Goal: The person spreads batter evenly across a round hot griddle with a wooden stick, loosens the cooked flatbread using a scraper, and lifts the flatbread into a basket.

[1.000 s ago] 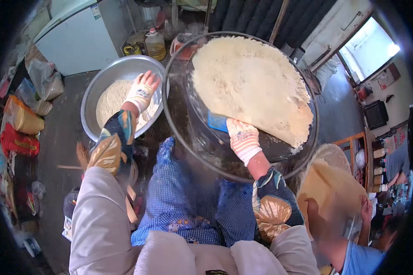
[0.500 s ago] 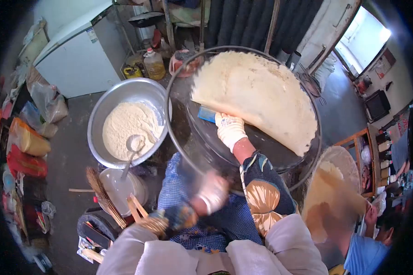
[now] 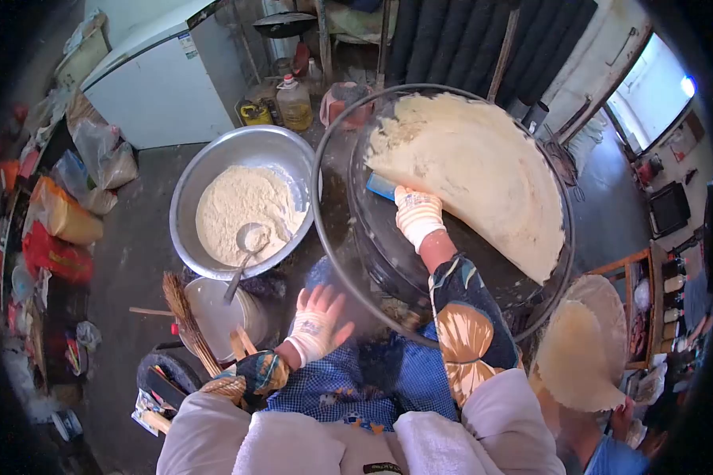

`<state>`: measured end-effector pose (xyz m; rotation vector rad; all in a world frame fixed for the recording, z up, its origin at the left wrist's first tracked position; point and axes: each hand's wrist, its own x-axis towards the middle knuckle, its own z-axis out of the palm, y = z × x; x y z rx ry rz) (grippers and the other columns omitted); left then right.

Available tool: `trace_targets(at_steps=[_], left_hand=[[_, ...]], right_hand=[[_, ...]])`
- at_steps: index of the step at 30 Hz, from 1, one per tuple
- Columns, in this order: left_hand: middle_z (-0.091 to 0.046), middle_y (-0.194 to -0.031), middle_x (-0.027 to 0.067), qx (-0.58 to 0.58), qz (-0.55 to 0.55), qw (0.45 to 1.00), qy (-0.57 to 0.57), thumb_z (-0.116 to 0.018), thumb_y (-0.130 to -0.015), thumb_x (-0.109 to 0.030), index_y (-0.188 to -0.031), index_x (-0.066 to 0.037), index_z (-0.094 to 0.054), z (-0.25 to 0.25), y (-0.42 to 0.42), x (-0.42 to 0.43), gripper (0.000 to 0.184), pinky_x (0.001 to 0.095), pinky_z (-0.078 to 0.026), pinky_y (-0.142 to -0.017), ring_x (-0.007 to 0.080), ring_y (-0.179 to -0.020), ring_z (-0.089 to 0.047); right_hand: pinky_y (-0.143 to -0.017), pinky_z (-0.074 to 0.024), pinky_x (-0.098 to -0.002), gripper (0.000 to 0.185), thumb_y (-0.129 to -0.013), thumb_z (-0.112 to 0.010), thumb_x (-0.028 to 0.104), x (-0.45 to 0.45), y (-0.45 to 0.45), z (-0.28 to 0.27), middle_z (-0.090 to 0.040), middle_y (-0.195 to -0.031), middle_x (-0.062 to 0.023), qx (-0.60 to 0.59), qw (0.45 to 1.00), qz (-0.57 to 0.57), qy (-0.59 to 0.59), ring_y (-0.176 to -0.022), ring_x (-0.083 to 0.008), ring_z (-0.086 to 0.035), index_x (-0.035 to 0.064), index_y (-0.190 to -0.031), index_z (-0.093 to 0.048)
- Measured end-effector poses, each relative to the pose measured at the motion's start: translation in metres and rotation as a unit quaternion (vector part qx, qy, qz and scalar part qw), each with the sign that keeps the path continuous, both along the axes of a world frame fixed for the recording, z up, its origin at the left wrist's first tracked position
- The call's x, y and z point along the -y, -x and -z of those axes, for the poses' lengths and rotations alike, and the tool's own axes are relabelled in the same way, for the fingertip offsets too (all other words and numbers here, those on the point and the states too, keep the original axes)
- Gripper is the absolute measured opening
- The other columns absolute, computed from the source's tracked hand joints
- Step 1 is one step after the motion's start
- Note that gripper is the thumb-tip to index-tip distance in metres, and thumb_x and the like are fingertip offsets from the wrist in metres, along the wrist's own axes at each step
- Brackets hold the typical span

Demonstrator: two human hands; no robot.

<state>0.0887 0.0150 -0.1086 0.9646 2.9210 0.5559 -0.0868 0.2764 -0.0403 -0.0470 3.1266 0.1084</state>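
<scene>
My right hand (image 3: 418, 215), in a white glove that leaves the fingertips bare, is closed on a blue scraper (image 3: 381, 186). The scraper lies against the straight near edge of a large thin pancake (image 3: 483, 166). Under the pancake is a round black griddle (image 3: 459, 247), its near part bare. My left hand (image 3: 317, 323), gloved the same way, is held above my lap with fingers spread and nothing in it. Beyond it, a metal basin (image 3: 184, 218) contains pale batter (image 3: 238, 207), with a ladle (image 3: 253, 239) resting in it.
A metal ring (image 3: 322, 207) surrounds the griddle. Below the basin stand a pale bucket (image 3: 228, 313) and a straw brush (image 3: 184, 321). At right, a co-worker's hand (image 3: 622, 416) touches a stack of finished pancakes (image 3: 582, 356). Behind are an oil bottle (image 3: 295, 104) and a white chest freezer (image 3: 162, 95).
My left hand, blurred by motion before, has moved left and spread its fingers. My right hand still grips the scraper at the pancake's edge. The whole view has shifted.
</scene>
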Motion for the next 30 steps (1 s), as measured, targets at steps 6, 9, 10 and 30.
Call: trace_targets(at_steps=[6, 9, 10, 30], left_hand=[[-0.042, -0.135, 0.0254, -0.002, -0.002, 1.0, -0.016, -0.062, -0.085, -0.043, -0.131, -0.003, -0.048, 0.002, 0.007, -0.001, 0.063, 0.0595, -0.023, -0.108, 0.0456, -0.129, -0.036], [-0.043, -0.134, 0.0255, 0.002, -0.001, 1.0, -0.008, -0.062, -0.085, -0.043, -0.131, -0.003, -0.047, -0.002, 0.007, -0.004, 0.062, 0.0592, -0.024, -0.107, 0.0455, -0.129, -0.036], [-0.043, -0.134, 0.0254, 0.002, 0.0, 1.0, -0.009, -0.062, -0.085, -0.043, -0.131, -0.003, -0.047, -0.001, 0.008, -0.004, 0.062, 0.0591, -0.024, -0.107, 0.0454, -0.129, -0.036], [-0.04, -0.135, 0.0281, -0.218, -0.079, 0.972, -0.046, -0.054, -0.068, 0.003, -0.137, -0.004, -0.039, -0.025, 0.175, 0.05, 0.072, 0.0528, -0.033, -0.104, 0.0464, -0.123, -0.04]], right_hand=[[-0.083, -0.051, -0.0399, 0.027, -0.082, -0.052, 0.013, -0.001, 0.008, 0.006, -0.069, -0.105, -0.0124, -0.014, 1.0, -0.011, -0.003, -0.1, -0.0269, -0.066, 0.0095, -0.108, -0.06], [-0.083, -0.0515, -0.04, 0.028, -0.083, -0.052, 0.013, 0.002, 0.004, -0.005, -0.069, -0.103, -0.0115, 0.029, 1.0, 0.003, -0.01, -0.1, -0.0261, -0.066, 0.0109, -0.11, -0.061], [-0.083, -0.0517, -0.04, 0.029, -0.083, -0.052, 0.014, 0.003, 0.003, -0.009, -0.07, -0.103, -0.0111, 0.056, 0.998, 0.012, -0.01, -0.1, -0.0258, -0.066, 0.0114, -0.111, -0.061], [-0.097, -0.0468, -0.0378, 0.04, -0.09, -0.047, 0.014, -0.022, 0.015, 0.018, -0.057, -0.132, -0.0069, 0.035, 0.998, 0.044, -0.027, -0.122, -0.0208, -0.055, 0.0232, -0.127, -0.058]])
